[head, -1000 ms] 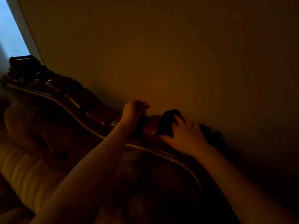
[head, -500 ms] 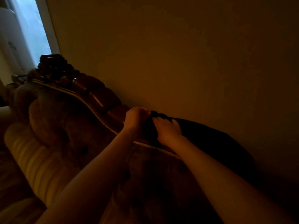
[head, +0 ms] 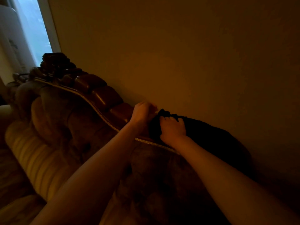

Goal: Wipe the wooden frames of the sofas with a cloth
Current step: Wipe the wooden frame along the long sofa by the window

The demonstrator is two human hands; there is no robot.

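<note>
Cloth: dark crumpled cloth [head: 164, 125] is lying on the glossy carved wooden sofa-back rail [head: 103, 96].
Hands: right hand [head: 172, 129] is gripping it; left hand [head: 142, 112], curled, is touching its edge.
Direction: unwiped rail is running up-left, nearer the left hand.

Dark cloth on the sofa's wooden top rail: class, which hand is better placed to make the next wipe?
Probably the right hand: it grips the dark cloth on the wooden rail; the left hand sits beside it.
</note>
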